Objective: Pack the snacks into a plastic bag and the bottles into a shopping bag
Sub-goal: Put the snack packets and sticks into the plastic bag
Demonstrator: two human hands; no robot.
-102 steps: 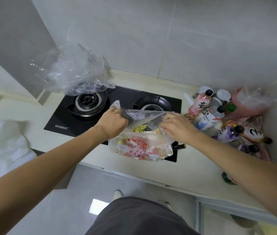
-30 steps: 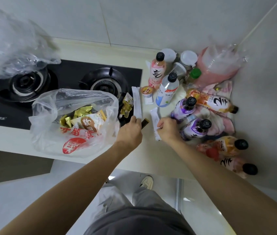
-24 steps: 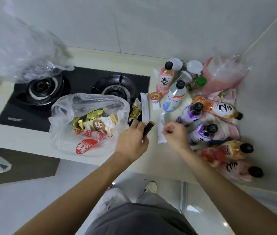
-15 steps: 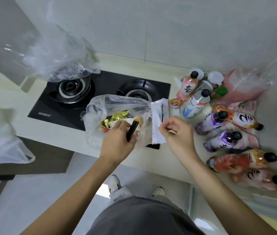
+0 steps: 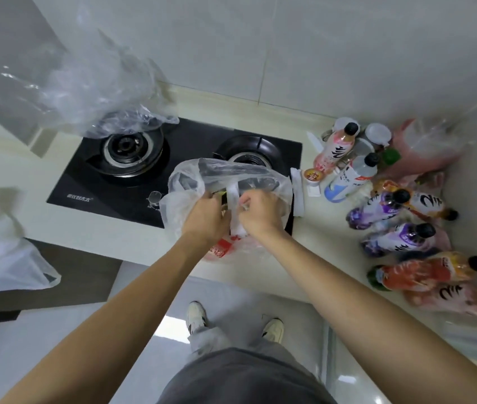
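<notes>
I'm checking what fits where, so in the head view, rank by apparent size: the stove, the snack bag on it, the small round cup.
1. stove
2. snack bag
3. small round cup

The bag's lower half is hidden by the hands.

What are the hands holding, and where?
Right hand pinches a white snack sachet mid-length over the plastic bag. Left hand is in the bag mouth; its hold is hidden.

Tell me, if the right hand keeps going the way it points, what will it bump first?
The right hand points down into the open plastic bag, pinching a white snack packet. It would probably meet the snacks already inside, though they are mostly hidden by both hands.
</notes>
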